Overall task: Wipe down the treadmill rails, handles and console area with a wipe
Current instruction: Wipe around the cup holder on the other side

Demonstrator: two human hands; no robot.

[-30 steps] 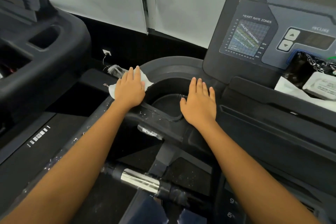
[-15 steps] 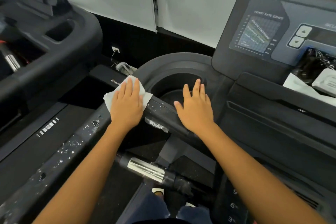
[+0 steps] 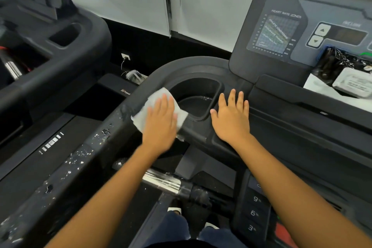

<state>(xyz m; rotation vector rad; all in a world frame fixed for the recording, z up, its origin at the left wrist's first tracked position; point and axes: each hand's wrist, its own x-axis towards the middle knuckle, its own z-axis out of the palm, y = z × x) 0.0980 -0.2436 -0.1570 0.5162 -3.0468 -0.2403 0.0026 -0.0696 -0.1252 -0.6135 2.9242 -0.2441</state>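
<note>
Wipe (image 3: 154,103) white, spread flat on treadmill rail (image 3: 86,157) at curve beside cup holder (image 3: 196,94). Left grip (image 3: 161,125) on top, fingers straight, pressing wipe down. Right grip (image 3: 231,119) flat on console ledge (image 3: 269,121) right of cup holder, fingers straight, holding nothing. White flecks along rail lower left.

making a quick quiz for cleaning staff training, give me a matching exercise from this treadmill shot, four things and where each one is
Things
1. wipe
2. right hand
3. chrome grip
4. heart rate chart

Places
a. upper right, beside the arrow buttons
b. under the left hand, on the spattered rail
c. flat on the black surface just right of the cup holder
d. low down, between the two forearms

Pairs: 1-b, 2-c, 3-d, 4-a
</note>
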